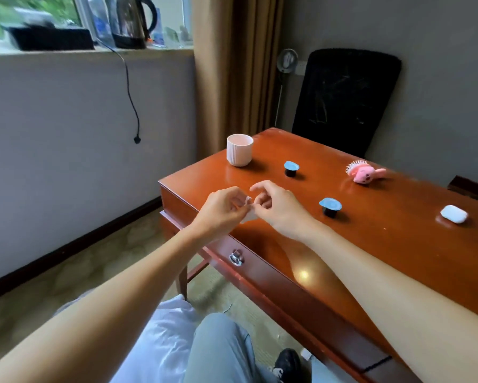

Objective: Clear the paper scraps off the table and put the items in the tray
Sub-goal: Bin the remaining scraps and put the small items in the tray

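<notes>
We see soft daylight from the upper-left window (its sill items blurred), a glare spot on the glossy reddish-brown wooden table, and wide-angle bending at the edges.

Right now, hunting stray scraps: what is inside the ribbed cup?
Of the ribbed cup only the pinkish upper inner wall shows; its near wall hides the bottom and any contents.

A kettle sits on the windowsill, a black chair right of the brown curtain.
</notes>
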{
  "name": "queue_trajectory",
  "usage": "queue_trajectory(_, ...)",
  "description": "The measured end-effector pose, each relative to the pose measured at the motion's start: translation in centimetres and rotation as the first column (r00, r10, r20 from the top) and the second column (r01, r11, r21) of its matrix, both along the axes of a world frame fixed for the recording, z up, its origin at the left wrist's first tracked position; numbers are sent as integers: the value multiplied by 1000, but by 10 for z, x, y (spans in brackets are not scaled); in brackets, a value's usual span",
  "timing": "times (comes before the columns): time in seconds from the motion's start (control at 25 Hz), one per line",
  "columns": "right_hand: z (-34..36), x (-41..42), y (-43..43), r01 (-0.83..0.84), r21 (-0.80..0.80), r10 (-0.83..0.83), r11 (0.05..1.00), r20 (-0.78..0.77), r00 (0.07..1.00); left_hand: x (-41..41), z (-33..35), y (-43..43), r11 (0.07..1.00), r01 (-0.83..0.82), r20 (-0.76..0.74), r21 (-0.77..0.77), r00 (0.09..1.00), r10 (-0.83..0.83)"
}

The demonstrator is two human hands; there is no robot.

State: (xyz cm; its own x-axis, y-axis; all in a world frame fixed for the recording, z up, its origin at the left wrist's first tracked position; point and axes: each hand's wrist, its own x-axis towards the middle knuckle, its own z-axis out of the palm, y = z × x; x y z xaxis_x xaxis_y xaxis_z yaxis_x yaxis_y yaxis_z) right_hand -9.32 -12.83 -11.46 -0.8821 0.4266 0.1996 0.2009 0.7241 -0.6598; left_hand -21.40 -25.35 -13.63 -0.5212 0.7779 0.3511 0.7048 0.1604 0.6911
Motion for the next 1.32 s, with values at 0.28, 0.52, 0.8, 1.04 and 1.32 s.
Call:
queue_trajectory(0.28, -19, -85, -59, -183, 6, 183, 983, 34, 983, -62, -21, -82, 976, -210, 62, -54, 975, 213)
queue_trajectory(0.52, -50, -150, -121, -275, -27, 276, 961, 69, 959, -104, -51, -152, 924, -367, 107, -103, 920, 377)
queue_trajectory(0.8, -126, -213, -195, -311, -172, 335, 935, 135, 932, -141, -124, -230, 822, -537, 179, -191, 804, 567)
queue_trajectory(1.04, -229, -244, -253, -294, -318, 364, 902, 190, 912, -149, -221, -284, 741, -626, 225, -243, 707, 671)
queue_trajectory(1.32, -334, -270, -304, -191, -457, 328, 869, 243, 913, -173, -313, -321, 663, -687, 355, -297, 565, 745)
